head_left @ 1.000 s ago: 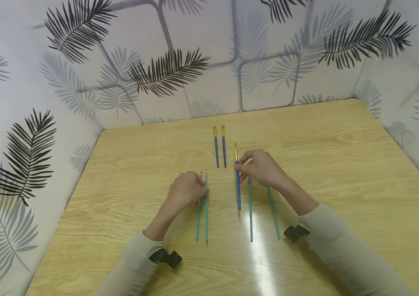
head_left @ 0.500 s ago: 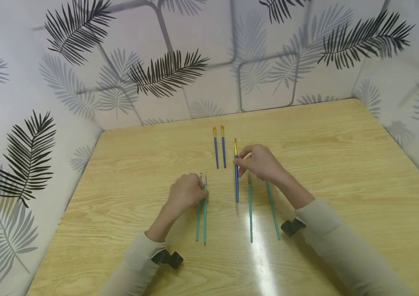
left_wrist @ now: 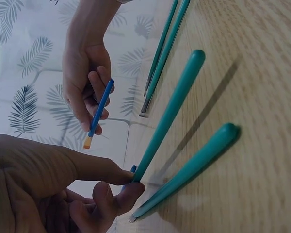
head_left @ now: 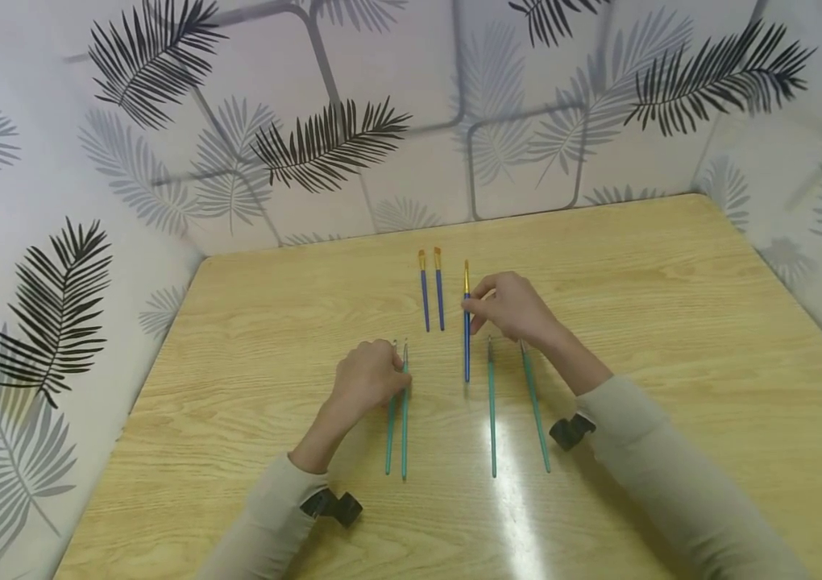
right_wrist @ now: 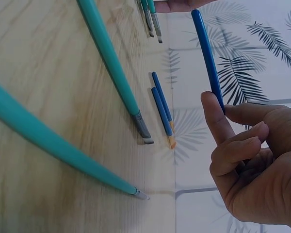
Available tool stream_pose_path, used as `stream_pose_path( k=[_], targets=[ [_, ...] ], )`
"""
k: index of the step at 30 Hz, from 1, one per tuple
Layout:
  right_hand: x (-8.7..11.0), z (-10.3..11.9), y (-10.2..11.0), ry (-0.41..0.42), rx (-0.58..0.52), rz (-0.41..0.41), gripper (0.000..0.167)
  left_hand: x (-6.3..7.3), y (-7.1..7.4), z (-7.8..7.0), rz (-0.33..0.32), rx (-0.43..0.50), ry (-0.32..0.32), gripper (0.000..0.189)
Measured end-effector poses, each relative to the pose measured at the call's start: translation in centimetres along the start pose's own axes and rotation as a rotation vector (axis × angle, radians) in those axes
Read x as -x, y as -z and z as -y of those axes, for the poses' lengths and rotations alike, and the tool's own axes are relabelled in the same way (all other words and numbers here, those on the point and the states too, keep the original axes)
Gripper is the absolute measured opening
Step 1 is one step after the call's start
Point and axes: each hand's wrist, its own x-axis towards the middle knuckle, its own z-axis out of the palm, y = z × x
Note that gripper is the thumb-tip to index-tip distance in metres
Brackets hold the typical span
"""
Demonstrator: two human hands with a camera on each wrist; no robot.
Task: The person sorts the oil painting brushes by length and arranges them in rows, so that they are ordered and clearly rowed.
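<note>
My right hand (head_left: 516, 308) pinches a blue paintbrush (head_left: 467, 338) with a gold ferrule between thumb and fingertips, bristles toward the wall. In the right wrist view that blue brush (right_wrist: 206, 51) is held off the table. My left hand (head_left: 369, 375) pinches a green paintbrush (head_left: 404, 435); its handle (left_wrist: 177, 102) stands off the wood above its shadow in the left wrist view. Beside it a second green brush (head_left: 390, 439) lies on the table, partly hidden by the left hand. Two more green brushes (head_left: 493, 419) (head_left: 537, 411) lie near my right forearm.
Two blue paintbrushes (head_left: 425, 300) (head_left: 440, 298) lie side by side toward the back of the wood-grain table (head_left: 259, 322). A wall with leaf patterns (head_left: 396, 97) rises behind the table's far edge. Black camera mounts (head_left: 331, 506) sit at both wrists.
My right hand has carried the blue paintbrush farther toward the wall, uncovering the tips of the green brushes near it. The left hand stays nearly in place; its green brush has slid slightly toward me.
</note>
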Motion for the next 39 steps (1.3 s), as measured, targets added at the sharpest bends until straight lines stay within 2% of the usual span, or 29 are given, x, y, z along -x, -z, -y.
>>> stream_pose_path(
  k=[9,15,21,28,34,39],
  targets=[
    [-0.5,-0.5,0.5,-0.021,-0.015,-0.01,0.034,-0.1,0.0,-0.1,-0.002,-0.008,0.004,0.01],
    [-0.7,-0.8,0.5,-0.016,-0.01,-0.016,0.034,-0.2,-0.1,-0.2,0.004,-0.042,0.011,0.023],
    [-0.8,-1.1,0.4,-0.005,-0.007,-0.026,0.032,-0.3,-0.3,-0.2,-0.022,-0.081,-0.001,0.029],
    [-0.9,-1.2,0.4,0.0,-0.013,-0.04,0.03,-0.3,-0.6,-0.4,-0.035,-0.121,0.027,0.055],
    [-1.0,-1.3,0.4,-0.008,-0.008,-0.047,0.029,-0.4,-0.8,-0.7,-0.049,-0.177,0.047,0.057],
    [-1.1,-1.4,0.5,-0.022,-0.009,-0.047,0.029,-0.4,-0.8,-0.8,-0.059,-0.174,0.043,0.058]
  ],
)
